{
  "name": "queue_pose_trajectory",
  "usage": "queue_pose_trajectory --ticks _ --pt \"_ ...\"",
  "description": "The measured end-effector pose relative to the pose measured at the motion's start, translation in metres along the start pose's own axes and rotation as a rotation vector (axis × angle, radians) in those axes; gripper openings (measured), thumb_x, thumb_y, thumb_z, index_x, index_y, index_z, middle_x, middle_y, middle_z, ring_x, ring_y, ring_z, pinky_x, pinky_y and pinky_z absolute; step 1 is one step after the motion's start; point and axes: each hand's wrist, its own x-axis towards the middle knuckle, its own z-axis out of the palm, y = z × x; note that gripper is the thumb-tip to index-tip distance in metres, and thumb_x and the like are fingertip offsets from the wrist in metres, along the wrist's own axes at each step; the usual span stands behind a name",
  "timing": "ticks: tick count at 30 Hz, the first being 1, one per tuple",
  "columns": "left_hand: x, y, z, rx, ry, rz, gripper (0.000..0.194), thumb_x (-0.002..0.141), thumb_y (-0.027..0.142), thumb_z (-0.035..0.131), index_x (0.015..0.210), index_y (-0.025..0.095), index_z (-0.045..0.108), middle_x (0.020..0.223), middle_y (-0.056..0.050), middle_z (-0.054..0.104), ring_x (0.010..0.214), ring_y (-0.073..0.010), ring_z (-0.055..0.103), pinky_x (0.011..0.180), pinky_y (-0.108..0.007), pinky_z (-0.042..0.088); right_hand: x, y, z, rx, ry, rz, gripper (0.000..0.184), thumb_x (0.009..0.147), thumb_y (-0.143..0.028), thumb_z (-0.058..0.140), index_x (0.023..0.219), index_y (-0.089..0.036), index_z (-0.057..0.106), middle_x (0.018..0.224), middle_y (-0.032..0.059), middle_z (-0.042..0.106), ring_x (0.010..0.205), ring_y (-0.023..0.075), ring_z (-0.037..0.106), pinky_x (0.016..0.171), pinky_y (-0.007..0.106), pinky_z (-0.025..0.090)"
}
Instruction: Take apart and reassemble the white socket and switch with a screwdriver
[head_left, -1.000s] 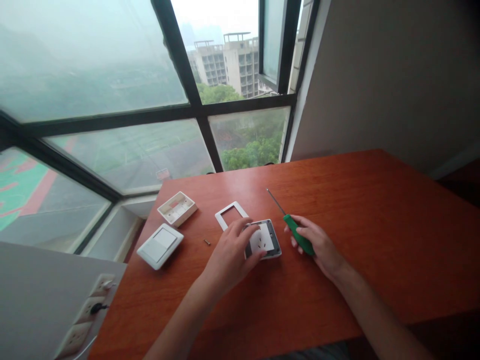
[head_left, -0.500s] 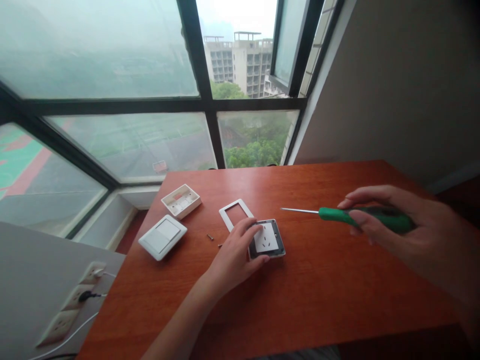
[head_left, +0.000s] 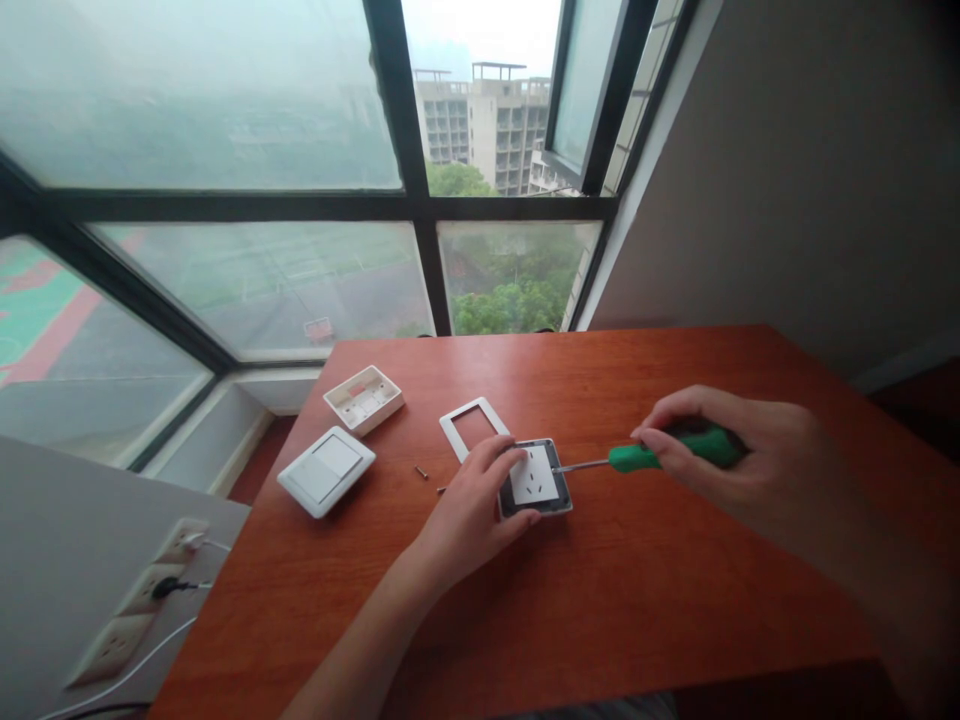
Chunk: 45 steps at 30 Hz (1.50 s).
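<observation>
A white wall socket [head_left: 534, 478] with a dark surround lies face up on the table. My left hand [head_left: 469, 500] grips it from the left, thumb at the near edge and fingers over the far left part. In my right hand [head_left: 720, 440] is a green-handled screwdriver [head_left: 637, 458], pointing left, its tip at the screw hole on the socket's right side. Just behind my left fingers lies a white cover frame [head_left: 454, 432], partly hidden by them. Two small screws rest left of my left hand, one screw [head_left: 421, 472] in plain sight, the other partly covered.
A white light switch [head_left: 326, 472] and an open white mounting box [head_left: 365, 400] lie at the left of the reddish wooden table [head_left: 675, 570]. Windows stand behind the table. Wall sockets [head_left: 150, 590] with plugged-in cables are at the lower left.
My right hand has brought the screwdriver left and down, from hovering beside the socket to its right-side screw hole. My left hand keeps its hold on the socket.
</observation>
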Motion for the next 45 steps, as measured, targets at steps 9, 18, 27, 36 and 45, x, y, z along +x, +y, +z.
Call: queue_pose_trajectory --ticks 9,18,27,36,45 --pt "-0.001 0.0 0.001 0.01 -0.01 -0.007 0.059 0.076 0.026 0.075 0.13 0.024 0.049 0.144 -0.009 0.041 0.131 -0.0266 0.042 0.11 -0.043 0.039 0.002 -0.002 0.004 -0.003 -0.015 0.001 0.015 0.086 -0.039 0.059 0.082 -0.024 0.064 0.074 -0.0015 0.069 0.063 0.017 0.064 0.057 0.03 0.043" --pt "0.0 0.0 0.001 -0.016 0.01 0.003 0.057 0.075 0.025 0.075 0.127 0.025 0.051 0.142 -0.01 0.044 0.13 -0.0278 0.044 0.109 -0.044 0.04 0.001 -0.003 0.004 -0.024 -0.032 -0.042 0.014 0.086 -0.037 0.058 0.081 -0.024 0.063 0.073 -0.0024 0.069 0.062 0.0158 0.064 0.058 0.029 0.042" --pt "0.0 -0.002 0.002 -0.022 0.011 0.003 0.06 0.075 0.024 0.076 0.129 0.026 0.051 0.143 -0.01 0.044 0.131 -0.0293 0.044 0.11 -0.047 0.039 0.039 -0.015 0.008 -0.02 -0.066 -0.079 0.011 0.084 -0.033 0.062 0.083 -0.023 0.06 0.072 -0.0015 0.07 0.062 0.0148 0.064 0.059 0.026 0.042" --pt "0.0 -0.001 0.0 -0.022 0.003 0.013 0.058 0.076 0.023 0.074 0.129 0.025 0.05 0.142 -0.01 0.044 0.131 -0.028 0.043 0.109 -0.046 0.039 0.067 -0.041 0.019 -0.053 -0.175 -0.218 0.017 0.086 -0.036 0.059 0.086 -0.02 0.06 0.067 -0.0009 0.067 0.06 0.0139 0.061 0.056 0.024 0.037" --pt "0.001 0.0 0.0 -0.019 -0.002 0.005 0.059 0.077 0.024 0.074 0.13 0.025 0.049 0.143 -0.01 0.043 0.132 -0.0284 0.042 0.11 -0.047 0.039 0.072 -0.041 0.019 -0.138 -0.178 -0.219 0.021 0.085 -0.04 0.062 0.092 -0.02 0.061 0.083 0.0021 0.07 0.071 0.0166 0.062 0.06 0.026 0.037"
